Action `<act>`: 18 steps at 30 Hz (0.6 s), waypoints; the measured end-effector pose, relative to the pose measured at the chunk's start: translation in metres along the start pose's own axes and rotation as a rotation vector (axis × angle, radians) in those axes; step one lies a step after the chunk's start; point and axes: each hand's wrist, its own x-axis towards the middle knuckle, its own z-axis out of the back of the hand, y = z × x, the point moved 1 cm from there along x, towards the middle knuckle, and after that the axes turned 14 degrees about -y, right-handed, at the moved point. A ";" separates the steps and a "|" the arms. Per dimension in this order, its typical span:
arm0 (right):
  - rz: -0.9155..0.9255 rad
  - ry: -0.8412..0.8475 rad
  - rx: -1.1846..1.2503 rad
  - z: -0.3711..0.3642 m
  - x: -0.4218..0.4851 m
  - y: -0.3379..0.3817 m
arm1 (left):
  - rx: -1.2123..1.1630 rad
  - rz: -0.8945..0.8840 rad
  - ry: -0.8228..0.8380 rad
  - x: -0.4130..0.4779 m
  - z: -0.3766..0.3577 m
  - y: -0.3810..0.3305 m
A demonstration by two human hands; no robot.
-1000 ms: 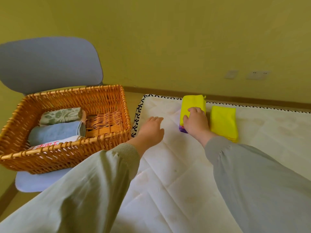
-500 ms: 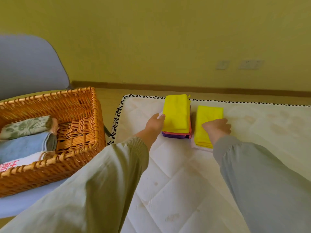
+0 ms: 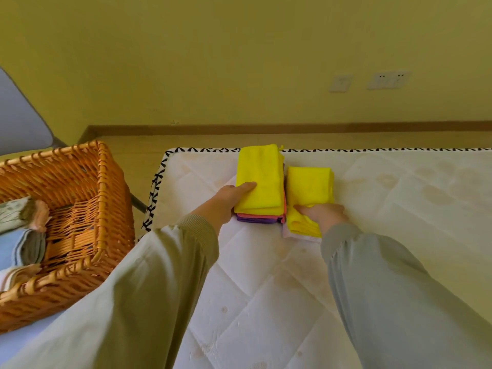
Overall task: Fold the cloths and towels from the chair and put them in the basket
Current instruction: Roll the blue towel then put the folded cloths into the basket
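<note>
Two piles of folded cloths lie side by side at the far edge of the white mattress [image 3: 266, 275]. The left pile [image 3: 262, 179] has a yellow cloth on top with pink and purple ones beneath. My left hand [image 3: 229, 199] grips its near left corner, thumb on top and fingers hidden under it. The right pile [image 3: 310, 186] is yellow over a pale cloth. My right hand [image 3: 323, 214] holds its near end, thumb on top. The wicker basket [image 3: 106, 203] sits on the grey chair [image 3: 18, 121] at the left, with folded towels [image 3: 24, 230] inside.
The basket's right half shows bare wicker. The mattress has a black-and-white trimmed border [image 3: 154, 198] facing the chair. A yellow wall with a wooden skirting board [image 3: 292, 127] and two wall sockets [image 3: 388, 79] stands behind.
My view swung right, pushing the basket to the left edge. My right hand left the left pile and moved to the right pile. My left hand reached forward and took the left pile's corner.
</note>
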 end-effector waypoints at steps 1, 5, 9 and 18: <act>0.011 0.024 -0.019 -0.002 0.002 0.001 | -0.031 0.019 0.029 0.000 -0.003 -0.002; 0.030 0.048 -0.056 0.007 0.002 0.012 | -0.084 0.091 0.112 -0.010 -0.015 -0.005; 0.177 0.216 -0.053 0.003 0.011 0.008 | -0.045 0.063 0.019 -0.014 -0.005 0.008; -0.071 0.389 0.580 0.039 -0.049 0.010 | -0.039 -0.038 -0.040 -0.058 0.036 0.004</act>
